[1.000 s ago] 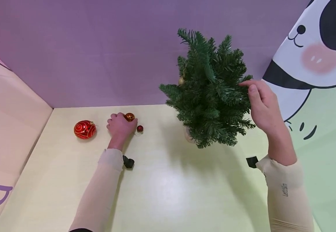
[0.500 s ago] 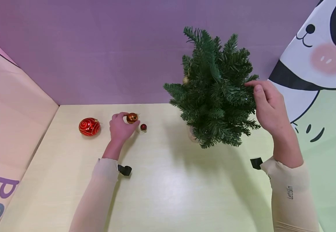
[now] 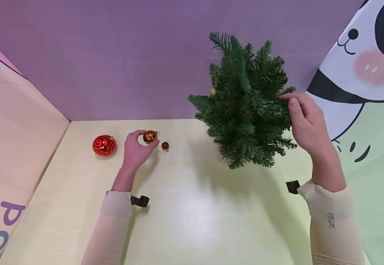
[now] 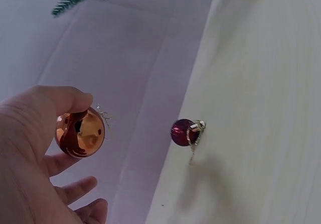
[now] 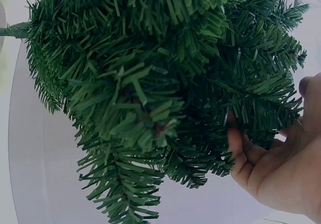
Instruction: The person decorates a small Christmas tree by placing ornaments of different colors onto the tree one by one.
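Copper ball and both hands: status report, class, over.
Left hand pinching copper ball. Right hand touching tree, grip unclear. Small red ball on table nearby; no obstruction seen.

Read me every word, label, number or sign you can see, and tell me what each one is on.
"LetsSlim": small print on the right sleeve; its exact spelling is uncertain.
"b": purple letter, lying sideways on the pale pink panel; could be another letter.
"o": blue letter, below it.
No numbers are readable.
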`<state>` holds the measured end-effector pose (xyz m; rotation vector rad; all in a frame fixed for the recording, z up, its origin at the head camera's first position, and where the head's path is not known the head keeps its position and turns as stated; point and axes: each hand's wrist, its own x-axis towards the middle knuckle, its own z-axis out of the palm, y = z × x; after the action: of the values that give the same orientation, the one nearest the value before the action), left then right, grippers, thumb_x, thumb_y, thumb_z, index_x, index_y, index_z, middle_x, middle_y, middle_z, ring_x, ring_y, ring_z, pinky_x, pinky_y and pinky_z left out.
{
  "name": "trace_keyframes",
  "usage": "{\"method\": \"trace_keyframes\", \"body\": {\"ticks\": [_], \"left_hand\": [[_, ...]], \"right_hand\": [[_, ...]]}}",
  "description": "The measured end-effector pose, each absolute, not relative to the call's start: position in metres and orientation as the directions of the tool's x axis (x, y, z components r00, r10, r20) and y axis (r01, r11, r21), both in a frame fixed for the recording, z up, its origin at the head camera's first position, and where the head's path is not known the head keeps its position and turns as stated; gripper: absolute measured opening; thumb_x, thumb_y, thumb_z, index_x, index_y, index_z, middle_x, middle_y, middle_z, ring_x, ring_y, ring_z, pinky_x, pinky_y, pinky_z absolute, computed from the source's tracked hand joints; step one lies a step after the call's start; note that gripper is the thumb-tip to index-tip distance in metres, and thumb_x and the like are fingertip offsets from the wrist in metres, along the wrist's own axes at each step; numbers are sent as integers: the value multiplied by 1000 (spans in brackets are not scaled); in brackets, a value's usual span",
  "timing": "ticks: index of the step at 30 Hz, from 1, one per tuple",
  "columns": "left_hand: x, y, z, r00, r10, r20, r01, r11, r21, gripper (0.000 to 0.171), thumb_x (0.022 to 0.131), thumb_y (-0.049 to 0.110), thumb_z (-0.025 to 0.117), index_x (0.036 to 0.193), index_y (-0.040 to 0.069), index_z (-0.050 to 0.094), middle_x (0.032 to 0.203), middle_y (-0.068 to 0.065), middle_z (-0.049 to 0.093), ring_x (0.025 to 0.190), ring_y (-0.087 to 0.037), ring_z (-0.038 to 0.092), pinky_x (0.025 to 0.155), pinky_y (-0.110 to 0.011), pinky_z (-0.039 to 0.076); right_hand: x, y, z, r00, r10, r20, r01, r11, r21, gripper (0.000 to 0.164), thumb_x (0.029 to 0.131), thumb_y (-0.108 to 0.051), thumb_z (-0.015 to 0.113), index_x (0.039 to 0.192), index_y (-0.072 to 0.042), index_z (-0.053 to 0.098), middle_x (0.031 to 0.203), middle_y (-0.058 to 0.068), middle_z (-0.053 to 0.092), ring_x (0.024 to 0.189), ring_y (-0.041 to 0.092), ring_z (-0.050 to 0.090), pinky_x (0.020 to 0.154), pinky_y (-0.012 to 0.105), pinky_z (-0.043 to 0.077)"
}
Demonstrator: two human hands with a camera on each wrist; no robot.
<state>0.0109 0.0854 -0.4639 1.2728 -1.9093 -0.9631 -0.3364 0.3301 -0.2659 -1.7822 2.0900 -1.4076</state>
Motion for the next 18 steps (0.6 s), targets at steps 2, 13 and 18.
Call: {"method": "trace_keyframes", "body": {"ticks": [2, 13, 18], "left_hand": [[13, 89, -460, -332, -937, 114, -455, 264, 850, 59, 83, 32, 76, 127, -1, 55, 132, -21, 46, 125, -39, 41, 102, -54, 33], [18, 107, -452, -360, -927, 108, -418, 263, 870, 56, 83, 27, 76, 127, 0, 55, 132, -20, 48, 123, -41, 41, 99, -52, 34], [17, 111, -447, -386, -918, 96, -387, 255, 886, 55, 84, 27, 76, 128, 2, 55, 134, -18, 47, 124, -39, 41, 99, -53, 36]], "right_hand": [[-336, 331, -266, -333, -807, 488, -758, -80, -648, 37, 106, -22, 38, 125, 0, 60, 83, 2, 39, 86, 11, 38, 80, 26, 25], [-334, 327, -268, -254, -766, 591, -842, -126, -525, 40, 106, -24, 37, 122, 4, 60, 87, -8, 43, 86, 10, 40, 78, 24, 28], [-333, 326, -270, -228, -741, 632, -868, -139, -476, 43, 106, -25, 36, 122, 7, 60, 93, -1, 48, 86, 16, 40, 77, 28, 26]]}}
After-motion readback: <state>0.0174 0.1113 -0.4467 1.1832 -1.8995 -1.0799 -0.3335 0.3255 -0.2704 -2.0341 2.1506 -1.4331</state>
